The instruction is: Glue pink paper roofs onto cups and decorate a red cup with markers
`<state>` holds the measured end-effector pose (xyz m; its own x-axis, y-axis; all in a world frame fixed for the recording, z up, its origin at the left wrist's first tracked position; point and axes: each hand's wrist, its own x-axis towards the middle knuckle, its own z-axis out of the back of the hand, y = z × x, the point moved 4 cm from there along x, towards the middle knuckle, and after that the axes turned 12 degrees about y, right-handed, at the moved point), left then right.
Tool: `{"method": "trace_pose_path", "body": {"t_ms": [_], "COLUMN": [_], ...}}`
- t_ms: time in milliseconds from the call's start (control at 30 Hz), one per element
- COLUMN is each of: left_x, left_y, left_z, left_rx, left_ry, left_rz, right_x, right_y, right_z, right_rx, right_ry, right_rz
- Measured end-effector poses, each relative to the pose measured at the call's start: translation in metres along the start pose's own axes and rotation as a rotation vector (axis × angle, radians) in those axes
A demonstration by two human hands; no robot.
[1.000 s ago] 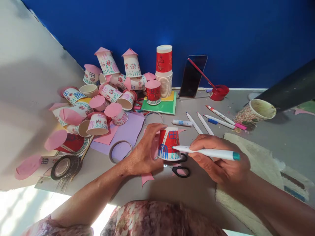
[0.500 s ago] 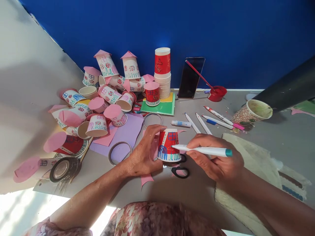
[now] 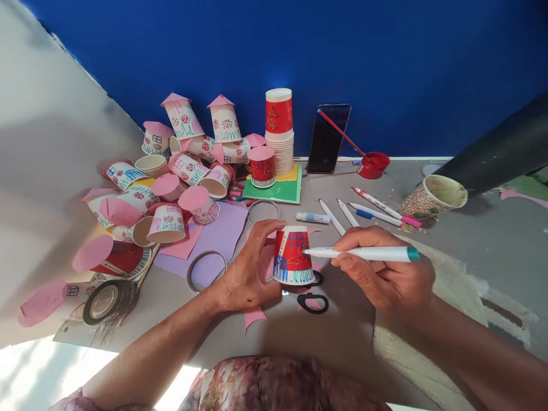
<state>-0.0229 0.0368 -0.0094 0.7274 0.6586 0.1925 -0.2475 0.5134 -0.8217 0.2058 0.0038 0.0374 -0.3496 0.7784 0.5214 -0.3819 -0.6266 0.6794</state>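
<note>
My left hand (image 3: 250,274) grips an upside-down red and white paper cup (image 3: 299,245) from its left side, thumb low and fingers near the top. A blue window, a blue arched shape and green strokes along the lower rim are drawn on the cup. In my right hand (image 3: 385,268) is a white marker (image 3: 368,253) with a green end, pinched between thumb and fingers. Its green tip is at the right part of the cup's red band. Black-handled scissors (image 3: 314,303) lie partly behind and below the cup, among pink paper scraps (image 3: 254,317).
Decorated paper cups (image 3: 166,222) with pink paper tops are heaped at the left. A cup stack (image 3: 279,131), a phone (image 3: 329,137) and a red pot (image 3: 374,165) stand by the blue wall. Several markers (image 3: 377,214), a glue stick (image 3: 313,218) and tape rolls (image 3: 208,271) lie around.
The marker tip has moved slightly right and up on the cup, and my right hand shifted right with it. The cup is turned slightly; my left hand still grips it.
</note>
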Motion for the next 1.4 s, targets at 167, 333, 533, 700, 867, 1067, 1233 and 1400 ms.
{"method": "trace_pose_path", "body": {"t_ms": [167, 333, 533, 700, 867, 1067, 1233, 1400], "left_x": [-0.0010, -0.0011, -0.0014, -0.0014, -0.0015, -0.0011, -0.0016, -0.0021], "left_y": [0.0036, 0.0036, 0.0047, 0.0054, 0.0035, 0.0027, 0.0043, 0.0047], "left_z": [0.0006, 0.0013, 0.0029, 0.0022, 0.0010, 0.0025, 0.0033, 0.0020], "left_rx": [-0.052, -0.065, -0.101, -0.127, -0.117, -0.131, -0.105, -0.115], "left_ry": [-0.014, -0.019, -0.045, -0.056, -0.057, -0.051, -0.046, -0.038], "left_rz": [0.011, 0.025, 0.035, 0.038, 0.040, 0.037, 0.031, 0.043], "right_x": [0.0012, 0.0009, 0.0020, 0.0025, 0.0012, 0.0023, 0.0026, -0.0003], "right_y": [-0.0007, -0.0008, 0.0012, 0.0020, 0.0003, 0.0007, 0.0021, 0.0001], "right_z": [-0.0008, 0.0001, 0.0015, -0.0005, -0.0016, 0.0001, 0.0013, -0.0025], "right_rx": [0.003, 0.031, 0.036, 0.047, 0.059, 0.050, 0.048, 0.066], "right_ry": [0.027, 0.000, 0.012, 0.029, 0.016, 0.040, 0.036, 0.041], "right_rz": [-0.006, -0.015, -0.053, -0.004, -0.027, -0.035, -0.011, -0.033]}}
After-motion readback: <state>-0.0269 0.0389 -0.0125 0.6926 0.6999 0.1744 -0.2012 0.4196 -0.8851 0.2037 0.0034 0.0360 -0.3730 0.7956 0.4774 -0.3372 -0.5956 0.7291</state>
